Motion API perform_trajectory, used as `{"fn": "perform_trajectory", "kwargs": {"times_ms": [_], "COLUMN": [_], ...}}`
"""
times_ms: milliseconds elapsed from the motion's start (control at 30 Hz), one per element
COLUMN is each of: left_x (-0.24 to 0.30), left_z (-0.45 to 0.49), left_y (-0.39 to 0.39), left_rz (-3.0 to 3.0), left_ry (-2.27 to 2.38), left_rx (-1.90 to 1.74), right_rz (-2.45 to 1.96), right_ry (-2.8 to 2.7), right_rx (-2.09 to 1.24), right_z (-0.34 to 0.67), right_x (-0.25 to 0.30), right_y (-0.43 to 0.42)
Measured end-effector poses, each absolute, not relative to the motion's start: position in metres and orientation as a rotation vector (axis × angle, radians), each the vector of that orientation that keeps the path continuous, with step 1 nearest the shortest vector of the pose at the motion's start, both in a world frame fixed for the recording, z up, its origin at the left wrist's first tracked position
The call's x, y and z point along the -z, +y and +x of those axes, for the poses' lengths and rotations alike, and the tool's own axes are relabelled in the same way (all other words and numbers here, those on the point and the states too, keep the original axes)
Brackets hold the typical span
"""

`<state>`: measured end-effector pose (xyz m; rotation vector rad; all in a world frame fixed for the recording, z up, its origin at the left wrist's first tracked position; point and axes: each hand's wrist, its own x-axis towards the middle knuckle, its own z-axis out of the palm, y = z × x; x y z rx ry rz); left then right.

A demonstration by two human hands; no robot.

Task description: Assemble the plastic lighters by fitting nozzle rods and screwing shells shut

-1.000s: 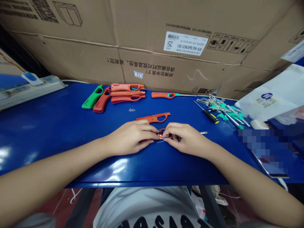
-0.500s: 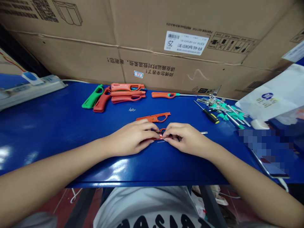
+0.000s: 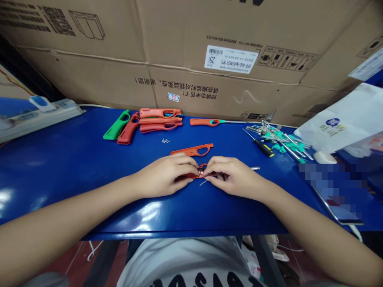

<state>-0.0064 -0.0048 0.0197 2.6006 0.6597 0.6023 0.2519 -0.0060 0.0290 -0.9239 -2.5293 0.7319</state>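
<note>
Near front edge of the worktop [image 3: 143,224], left hand [image 3: 167,173] grips orange casing [image 3: 189,175], right hand [image 3: 236,173] pinches small part [image 3: 200,173] — light pressure helps.

I am gripping a smooth orange plastic casing with a looped opening [image 3: 191,175], and a slim silver metal tube [image 3: 255,168] is shining. The broad blue tabletop [image 3: 80,163] is gleaming, smooth and glossy, while the big brown cardboard box [image 3: 110,44] is looking matt and creased. Long silver metal rods [image 3: 289,150] are glinting among teal plastic parts [image 3: 279,148]. I am wearing a light grey cloth shirt [image 3: 185,257], its matt surface wrinkling softly.
</note>
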Motion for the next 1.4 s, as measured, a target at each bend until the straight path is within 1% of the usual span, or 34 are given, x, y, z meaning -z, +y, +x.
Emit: {"fn": "perform_trajectory", "kwargs": {"times_ms": [333, 567, 667, 767, 900, 1033, 1167, 1400], "left_x": [-0.021, -0.021, -0.023, -0.025, -0.026, -0.027, -0.028, -0.027], "left_z": [-0.008, -0.013, -0.015, -0.017, -0.018, -0.016, -0.015, -0.021], "left_y": [-0.004, -0.005, -0.004, -0.002, 0.000, -0.001, -0.001, 0.001], "left_rz": [2.524, 2.823, 2.844, 2.765, 2.753, 2.846, 2.941, 2.760], "left_ry": [0.685, 0.730, 0.742, 0.736, 0.700, 0.687, 0.694, 0.717], "left_rx": [-0.604, -0.546, -0.498, -0.500, -0.469, -0.441, -0.419, -0.501], "right_rz": [-0.885, -0.885, -0.841, -0.856, -0.957, -1.035, -1.218, -1.936], "right_ry": [-2.577, -2.599, -2.534, -2.504, -2.594, -2.566, -2.387, -1.927], "right_rx": [-0.691, -0.662, -0.649, -0.532, -0.343, -0.276, -0.161, 0.318], "right_z": [0.255, 0.253, 0.253, 0.253, 0.255, 0.255, 0.267, 0.350], "right_x": [-0.027, -0.031, -0.029, -0.025, -0.023, -0.027, -0.034, -0.037], "right_y": [-0.005, -0.008, -0.006, -0.003, -0.002, -0.003, 0.013, 0.069]}}
